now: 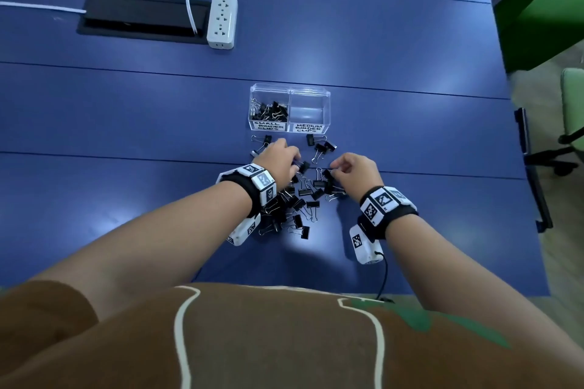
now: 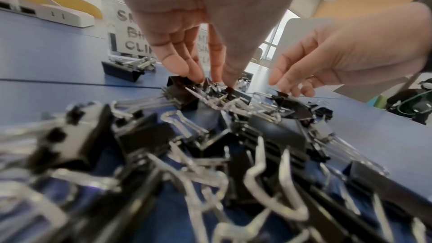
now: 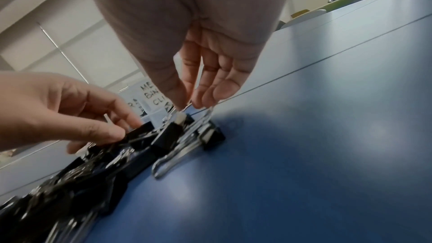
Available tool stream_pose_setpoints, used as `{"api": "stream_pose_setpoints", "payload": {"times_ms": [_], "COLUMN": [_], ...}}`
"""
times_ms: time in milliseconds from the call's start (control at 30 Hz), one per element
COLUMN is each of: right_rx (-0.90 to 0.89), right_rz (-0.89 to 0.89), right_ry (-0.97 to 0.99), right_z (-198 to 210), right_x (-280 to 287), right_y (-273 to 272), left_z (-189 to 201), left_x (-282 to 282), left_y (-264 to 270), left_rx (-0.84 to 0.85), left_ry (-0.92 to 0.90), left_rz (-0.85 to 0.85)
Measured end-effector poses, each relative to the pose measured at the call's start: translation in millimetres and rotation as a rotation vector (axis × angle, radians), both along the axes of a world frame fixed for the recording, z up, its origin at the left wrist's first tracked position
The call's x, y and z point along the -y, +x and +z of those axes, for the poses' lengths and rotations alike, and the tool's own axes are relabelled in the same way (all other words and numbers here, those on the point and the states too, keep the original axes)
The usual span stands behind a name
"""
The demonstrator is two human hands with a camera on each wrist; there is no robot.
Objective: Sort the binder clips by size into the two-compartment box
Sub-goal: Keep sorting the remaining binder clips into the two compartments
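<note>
A clear two-compartment box (image 1: 289,90) stands on the blue table. Its left side, labelled small binder clips, holds several black clips (image 1: 271,110). The right side, labelled medium (image 1: 309,129), has nothing in it. A pile of black binder clips (image 1: 298,202) lies between my wrists. My left hand (image 1: 295,164) reaches down into the pile's far end, and its thumb and fingers (image 2: 196,75) pinch a black clip (image 2: 180,88). My right hand (image 1: 335,166) pinches the wire handle of another clip (image 3: 210,137) between thumb and forefinger (image 3: 187,106).
More loose clips (image 1: 319,145) lie just in front of the box. A white power strip (image 1: 222,19) and a black cable hatch (image 1: 139,14) sit at the far left. The table edge (image 1: 518,167) runs down the right, with chairs beyond.
</note>
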State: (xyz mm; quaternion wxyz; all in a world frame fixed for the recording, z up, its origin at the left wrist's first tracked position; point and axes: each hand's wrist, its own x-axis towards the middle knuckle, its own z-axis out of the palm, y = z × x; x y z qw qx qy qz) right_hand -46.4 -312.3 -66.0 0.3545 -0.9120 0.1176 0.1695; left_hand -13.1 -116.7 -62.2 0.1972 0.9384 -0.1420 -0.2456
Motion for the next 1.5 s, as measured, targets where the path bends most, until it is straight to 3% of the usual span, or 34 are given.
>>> {"api": "stream_pose_setpoints", "payload": {"times_ms": [233, 367, 467, 700, 900, 967, 1100, 1367, 1500], "right_rx": [0.058, -0.028, -0.177, -0.027, -0.052, -0.023, 0.030, -0.148, -0.041], "right_rz": [-0.019, 0.191, 0.344, 0.212, 0.515, 0.486, 0.353, 0.463, 0.270], "right_ry": [-0.029, -0.094, -0.171, -0.100, -0.166, -0.161, -0.116, -0.169, -0.050], "right_z": [15.6, 27.9, 26.6, 30.6, 21.0, 19.5, 26.8, 30.4, 28.1], "right_x": [5.1, -8.4, -13.9, -3.6, -17.5, -17.8, -7.0, 7.9, 9.4], "right_y": [22.0, 28.6, 26.4, 19.3, 3.4, 5.9, 11.9, -11.5, -8.2], "left_z": [4.3, 5.8, 2.6, 3.3, 11.0, 11.9, 12.9, 0.7, 2.7], "left_x": [-11.2, -14.2, -17.2, -15.7, -21.6, -25.5, -25.9, -17.5, -12.7], "left_y": [0.0, -15.9, -24.9, -18.5, -11.5, -14.2, -30.2, -45.7, -40.1], "left_rx": [0.061, 0.148, 0.114, 0.010, 0.051, 0.067, 0.029, 0.009, 0.068], "left_ry": [-0.057, -0.135, -0.122, -0.143, -0.227, -0.213, -0.162, -0.089, -0.107], "left_rz": [0.114, 0.043, -0.011, 0.042, 0.126, 0.124, -0.046, -0.124, -0.131]}}
